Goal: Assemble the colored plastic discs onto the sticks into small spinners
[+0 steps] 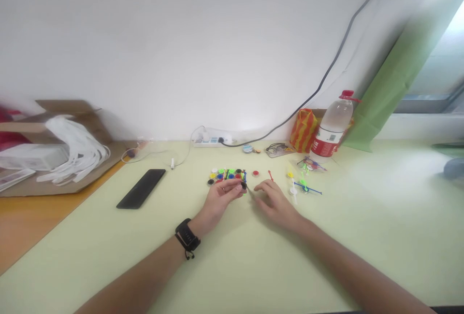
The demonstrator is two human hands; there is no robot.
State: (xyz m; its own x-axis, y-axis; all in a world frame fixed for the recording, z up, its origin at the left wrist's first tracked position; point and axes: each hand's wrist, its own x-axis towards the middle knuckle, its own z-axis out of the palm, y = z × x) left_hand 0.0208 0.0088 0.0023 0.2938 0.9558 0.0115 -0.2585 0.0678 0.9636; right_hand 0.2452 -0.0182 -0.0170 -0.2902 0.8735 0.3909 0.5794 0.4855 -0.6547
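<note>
My left hand [219, 199], with a black band on its wrist, pinches a small black round piece [244, 185] between thumb and fingers. Close on its right, my right hand [273, 200] has its fingers bent; a thin dark item seems to run between the hands, too small to make out. Behind my left hand lie several colored discs [221, 176] in rows, with thin sticks among them. A red disc [255, 173] and a red stick [270, 175] lie beyond my right hand. Joined sticks and discs [305, 187] rest to its right.
A black flat slab [142, 189] lies at the left. Behind the hands are a power strip [213, 141] and coiled dark wires [277, 149]. A large bottle [331, 128] stands by a red-yellow bag [303, 130]. White straps [74, 147] lie on cardboard at the far left.
</note>
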